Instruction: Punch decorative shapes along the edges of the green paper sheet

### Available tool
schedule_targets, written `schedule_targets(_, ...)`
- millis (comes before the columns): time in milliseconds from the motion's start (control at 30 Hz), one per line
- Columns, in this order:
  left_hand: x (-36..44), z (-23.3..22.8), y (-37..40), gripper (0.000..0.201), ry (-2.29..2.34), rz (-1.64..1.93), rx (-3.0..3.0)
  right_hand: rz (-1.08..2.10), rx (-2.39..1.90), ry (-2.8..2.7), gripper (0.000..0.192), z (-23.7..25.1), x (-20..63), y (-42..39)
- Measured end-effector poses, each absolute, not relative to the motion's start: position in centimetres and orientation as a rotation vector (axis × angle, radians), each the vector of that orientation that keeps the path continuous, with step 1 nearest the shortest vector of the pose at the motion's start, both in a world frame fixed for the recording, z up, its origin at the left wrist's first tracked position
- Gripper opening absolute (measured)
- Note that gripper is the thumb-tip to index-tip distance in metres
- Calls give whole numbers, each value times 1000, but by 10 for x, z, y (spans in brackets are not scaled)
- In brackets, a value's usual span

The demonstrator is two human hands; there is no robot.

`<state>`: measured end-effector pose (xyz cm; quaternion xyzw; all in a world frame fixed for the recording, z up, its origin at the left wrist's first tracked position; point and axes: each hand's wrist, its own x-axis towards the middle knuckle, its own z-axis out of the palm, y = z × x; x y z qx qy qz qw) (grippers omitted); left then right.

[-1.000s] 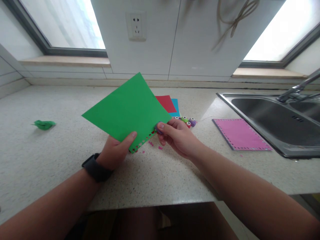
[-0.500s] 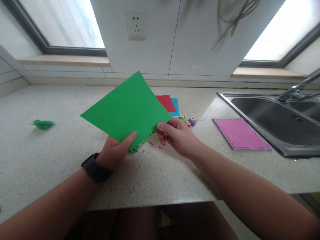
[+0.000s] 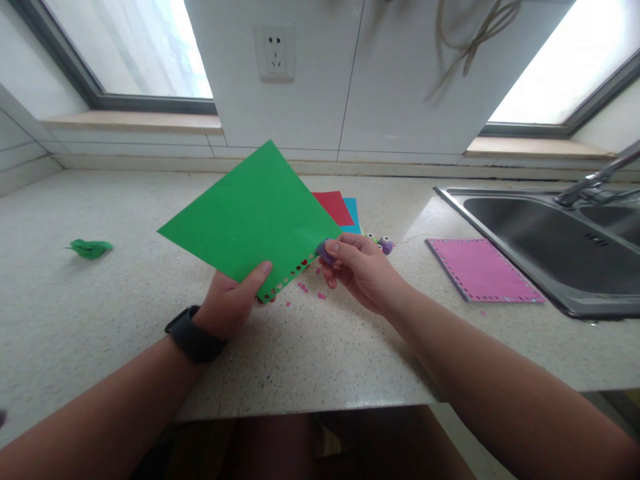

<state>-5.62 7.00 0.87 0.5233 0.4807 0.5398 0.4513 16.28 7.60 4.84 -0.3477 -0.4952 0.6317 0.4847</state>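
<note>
Green paper [image 3: 250, 217] stays pinched in our left hand [image 3: 231, 303] while our right hand [image 3: 361, 270], fingers closed on the small purple punch [image 3: 324, 251], has slid further up its holed edge.

No readable text, labels, brands or numbers anywhere in view.

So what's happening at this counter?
A person holds a green paper sheet up over the counter. The left hand grips its lower edge; the right hand pinches a small purple punch on that edge, beside a row of punched holes. More small punches and a pink sheet lie nearby.
</note>
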Motion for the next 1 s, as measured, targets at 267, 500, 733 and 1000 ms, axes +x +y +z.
schedule_targets(267,-52,17,70,30,1209,1356,1152,1221,-1030,-1373,35,47,176,83)
schedule_targets(500,-55,11,78,32,1181,1388,1219,277,-1287,-2069,30,46,184,86)
schedule_targets(733,-52,17,79,41,1145,1373,1214,46,-1420,-2365,33,45,181,80)
schedule_targets(1000,-52,18,80,39,1133,1387,1178,0,-1364,-2498,36,42,178,81)
